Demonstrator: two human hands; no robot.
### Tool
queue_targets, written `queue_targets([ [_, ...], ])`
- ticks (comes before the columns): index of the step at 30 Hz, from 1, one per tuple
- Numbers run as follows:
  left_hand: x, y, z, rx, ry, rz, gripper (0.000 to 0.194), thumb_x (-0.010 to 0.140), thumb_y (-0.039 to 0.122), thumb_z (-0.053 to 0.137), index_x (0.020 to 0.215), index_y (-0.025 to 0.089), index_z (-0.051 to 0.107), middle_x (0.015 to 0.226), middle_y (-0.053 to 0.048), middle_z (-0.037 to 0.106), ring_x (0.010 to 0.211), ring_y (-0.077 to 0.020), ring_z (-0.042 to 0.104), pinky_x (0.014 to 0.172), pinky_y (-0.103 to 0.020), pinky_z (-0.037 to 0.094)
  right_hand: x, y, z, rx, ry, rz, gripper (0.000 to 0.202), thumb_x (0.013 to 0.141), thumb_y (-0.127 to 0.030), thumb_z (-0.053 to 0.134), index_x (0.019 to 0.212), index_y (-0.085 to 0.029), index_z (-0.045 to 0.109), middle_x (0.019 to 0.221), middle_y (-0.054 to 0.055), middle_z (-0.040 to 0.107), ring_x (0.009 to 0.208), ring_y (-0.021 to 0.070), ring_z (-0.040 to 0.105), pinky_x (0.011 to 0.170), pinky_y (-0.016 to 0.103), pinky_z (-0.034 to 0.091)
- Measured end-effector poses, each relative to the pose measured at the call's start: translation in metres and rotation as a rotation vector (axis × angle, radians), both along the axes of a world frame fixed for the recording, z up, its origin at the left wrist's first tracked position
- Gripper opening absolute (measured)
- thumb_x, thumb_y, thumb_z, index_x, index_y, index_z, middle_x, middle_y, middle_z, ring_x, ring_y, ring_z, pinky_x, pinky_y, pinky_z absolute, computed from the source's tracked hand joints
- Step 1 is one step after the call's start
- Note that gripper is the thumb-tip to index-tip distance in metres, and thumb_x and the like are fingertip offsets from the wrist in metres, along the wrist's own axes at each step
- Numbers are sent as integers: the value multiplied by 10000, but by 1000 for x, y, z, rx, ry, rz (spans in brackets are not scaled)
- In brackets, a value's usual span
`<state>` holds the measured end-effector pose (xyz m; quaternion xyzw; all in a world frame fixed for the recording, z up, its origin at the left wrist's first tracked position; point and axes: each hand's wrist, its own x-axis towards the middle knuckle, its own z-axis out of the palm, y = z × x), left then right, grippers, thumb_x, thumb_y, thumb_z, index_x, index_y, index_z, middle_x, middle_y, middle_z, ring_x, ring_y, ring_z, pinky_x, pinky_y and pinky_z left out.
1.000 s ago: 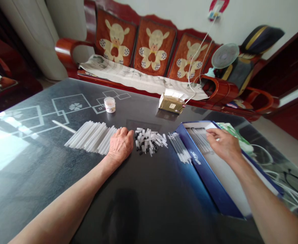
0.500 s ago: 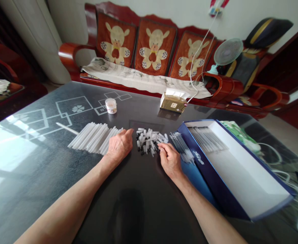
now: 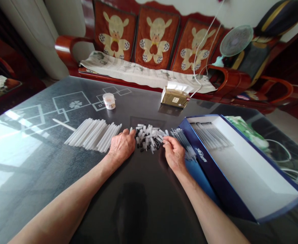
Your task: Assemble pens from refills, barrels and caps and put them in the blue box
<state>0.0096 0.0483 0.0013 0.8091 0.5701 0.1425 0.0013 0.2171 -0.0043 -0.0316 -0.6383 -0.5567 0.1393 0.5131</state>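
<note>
On the table lies a pile of clear and black pen caps (image 3: 149, 137) between my two hands. My left hand (image 3: 123, 145) is closed at the pile's left side; a small pale tip shows at its fingers, but what it holds is mostly hidden. Beside it lies a row of frosted white pen barrels (image 3: 93, 135). At the right edge of the pile my right hand (image 3: 174, 152) pinches a pale pen cap between thumb and forefinger. Thin pen refills (image 3: 183, 140) lie just beyond that hand, against the box's side.
A blue open box (image 3: 250, 183) with more refills (image 3: 211, 134) inside stands at right. A green packet (image 3: 248, 130) and white cables are behind it. A tissue box (image 3: 175, 98) and small round tub (image 3: 109, 102) stand farther back. One barrel (image 3: 64, 124) lies apart at left.
The view has tipped down slightly. My right hand has drawn a little to the right at the edge of the cap pile; my left hand stays closed beside the pile.
</note>
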Motion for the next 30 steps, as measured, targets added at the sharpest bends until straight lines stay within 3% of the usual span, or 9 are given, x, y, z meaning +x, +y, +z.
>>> queue_targets([
  [4,0,6,-6,120,-423,-174,292,877,158,416,1029,169,665,798,-42,619,702,-138,608,652,-236,464,2,0,-3,-51,171,-23,216,857,-274,499,969,-186,660,941,64,709,718,171,660,687,312,541],
  [8,1,8,-9,120,-659,-396,288,857,129,438,1082,152,616,799,-14,596,730,-114,595,699,-216,491,-2,-1,0,11,35,36,212,851,-191,466,940,-188,659,945,62,693,816,179,671,756,321,538],
  [11,3,8,-13,185,-585,-447,281,873,167,495,1146,147,558,857,-28,581,759,-125,589,705,-230,500,-3,-2,5,47,-92,71,214,846,-150,465,932,-195,655,938,60,681,860,180,663,792,319,528],
  [16,1,5,-17,370,-330,-401,203,944,289,503,1084,160,573,855,-37,611,755,-136,610,646,-221,458,15,-3,19,41,-340,3,202,847,-150,491,942,-191,666,933,67,656,844,183,636,778,302,506],
  [21,0,2,-10,496,-247,-345,186,942,341,521,979,202,638,689,4,574,627,-120,575,553,-220,389,40,-6,25,-224,-738,-191,182,868,-243,534,919,-175,695,922,96,619,797,209,590,689,311,447],
  [24,1,2,-10,488,-294,-378,166,927,335,544,931,203,645,777,-21,596,715,-139,590,641,-234,452,42,-9,26,-352,-861,-263,189,881,-302,544,886,-190,696,914,91,606,795,211,571,643,301,399],
  [27,2,3,-13,407,-395,-503,128,933,268,525,985,175,598,1003,-66,610,902,-157,609,802,-262,506,38,-10,28,-403,-907,-279,184,888,-319,544,869,-203,686,911,82,599,803,206,563,627,294,365],
  [30,3,3,-15,319,-451,-572,131,941,206,483,1052,172,544,1085,-78,584,972,-154,607,845,-270,523,35,-9,30,-441,-904,-288,170,884,-316,550,837,-207,672,897,74,599,799,202,563,615,292,345],
])
